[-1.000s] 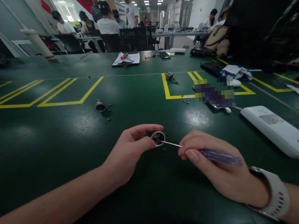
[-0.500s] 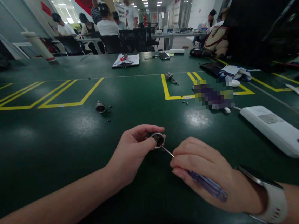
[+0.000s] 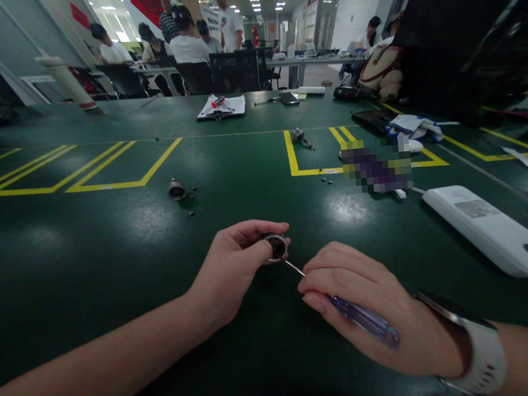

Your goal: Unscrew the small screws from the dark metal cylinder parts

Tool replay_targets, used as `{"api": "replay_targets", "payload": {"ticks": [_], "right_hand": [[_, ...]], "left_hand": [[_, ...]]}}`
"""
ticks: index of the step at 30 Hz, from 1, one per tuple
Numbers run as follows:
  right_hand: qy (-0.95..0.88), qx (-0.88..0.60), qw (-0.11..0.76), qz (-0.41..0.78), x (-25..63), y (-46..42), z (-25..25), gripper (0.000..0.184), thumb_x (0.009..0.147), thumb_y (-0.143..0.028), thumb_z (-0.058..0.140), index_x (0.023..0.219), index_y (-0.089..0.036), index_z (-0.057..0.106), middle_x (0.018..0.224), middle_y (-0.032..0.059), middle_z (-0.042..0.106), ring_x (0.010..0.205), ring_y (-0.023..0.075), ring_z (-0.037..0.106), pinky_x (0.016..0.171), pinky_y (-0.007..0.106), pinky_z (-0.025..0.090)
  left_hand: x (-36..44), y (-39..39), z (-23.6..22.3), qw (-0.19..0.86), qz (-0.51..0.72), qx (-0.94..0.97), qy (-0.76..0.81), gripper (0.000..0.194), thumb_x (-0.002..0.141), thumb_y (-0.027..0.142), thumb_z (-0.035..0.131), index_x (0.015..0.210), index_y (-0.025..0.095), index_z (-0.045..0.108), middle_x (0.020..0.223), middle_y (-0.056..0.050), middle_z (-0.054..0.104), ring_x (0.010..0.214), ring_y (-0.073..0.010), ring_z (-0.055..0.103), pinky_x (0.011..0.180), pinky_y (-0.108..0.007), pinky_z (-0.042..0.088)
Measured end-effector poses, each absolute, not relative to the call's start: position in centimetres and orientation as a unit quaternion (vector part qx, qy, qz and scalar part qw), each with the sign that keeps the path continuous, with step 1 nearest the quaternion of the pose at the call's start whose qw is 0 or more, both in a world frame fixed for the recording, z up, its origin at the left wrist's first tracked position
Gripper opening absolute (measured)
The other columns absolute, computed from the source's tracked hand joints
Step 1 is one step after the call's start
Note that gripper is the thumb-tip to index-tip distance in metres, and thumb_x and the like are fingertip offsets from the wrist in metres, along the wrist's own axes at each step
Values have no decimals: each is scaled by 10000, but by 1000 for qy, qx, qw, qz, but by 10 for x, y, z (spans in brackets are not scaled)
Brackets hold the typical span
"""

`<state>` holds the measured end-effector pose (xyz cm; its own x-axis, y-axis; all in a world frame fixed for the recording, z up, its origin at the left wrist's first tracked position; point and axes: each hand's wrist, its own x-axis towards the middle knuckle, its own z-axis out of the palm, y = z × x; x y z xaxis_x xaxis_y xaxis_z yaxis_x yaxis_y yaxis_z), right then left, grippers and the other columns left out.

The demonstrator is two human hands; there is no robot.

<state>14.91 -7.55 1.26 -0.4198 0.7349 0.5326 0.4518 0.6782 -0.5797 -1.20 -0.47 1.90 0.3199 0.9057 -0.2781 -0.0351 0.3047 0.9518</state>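
My left hand (image 3: 236,266) grips a small round metal housing (image 3: 278,256) between thumb and fingers, its hollow end turned toward me. In my right hand (image 3: 353,301) is a screwdriver (image 3: 367,322) with a clear purple handle. Its thin shaft points up and left, and the tip meets the housing's lower rim or inside; exactly where is too small to tell. A similar metal cup (image 3: 176,189) lies on the green table to the left, with several tiny nuts (image 3: 192,213) beside it. Further off, a metal connector part (image 3: 302,138) rests inside a yellow-taped outline.
A white power bank (image 3: 491,229) lies at right, cabled to a pixelated device (image 3: 376,168). Two small nuts (image 3: 326,181) sit near the yellow tape. Toward the back are a clipboard (image 3: 221,106), a phone (image 3: 288,98) and a cloth (image 3: 415,128). People sit and stand behind.
The screwdriver handle and its tip have shifted very slightly, and the housing has tilted a little in my left hand. Both hands keep their hold.
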Motion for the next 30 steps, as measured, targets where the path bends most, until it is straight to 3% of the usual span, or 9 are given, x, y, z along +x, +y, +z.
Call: {"api": "replay_targets", "payload": {"ticks": [14, 20, 26, 30], "right_hand": [[-836, -365, 377, 161, 148, -76, 13, 112, 846, -91, 492, 912, -125, 576, 856, 85, 632, 781, 167, 542, 724, 320, 479], [-797, -375, 427, 204, 151, -78, 12, 143, 832, -93, 508, 922, -173, 586, 839, 56, 634, 785, 166, 562, 716, 322, 481], [-635, -443, 541, 328, 159, -73, 6, 151, 859, -198, 513, 748, -189, 615, 688, 15, 615, 714, 155, 593, 649, 296, 475], [-527, -485, 503, 483, 161, -59, -4, 221, 837, -334, 554, 702, -170, 618, 625, 2, 600, 600, 130, 567, 567, 265, 457]], "left_hand": [[-9, -7, 20, 650, 341, 490, 470, 224, 632, 120, 638, 847, 154, 690, 819, -43, 709, 716, -150, 635, 719, -288, 497], [-11, -4, 17, 651, 347, 492, 462, 187, 638, 118, 645, 818, 152, 683, 860, -47, 704, 750, -164, 645, 711, -294, 511], [-14, 0, 18, 649, 350, 496, 459, 196, 643, 136, 660, 837, 155, 678, 922, -53, 695, 809, -181, 648, 773, -326, 513], [-18, 2, 21, 663, 348, 490, 447, 253, 636, 115, 643, 885, 155, 660, 1001, -66, 679, 900, -206, 632, 807, -335, 508]]}}
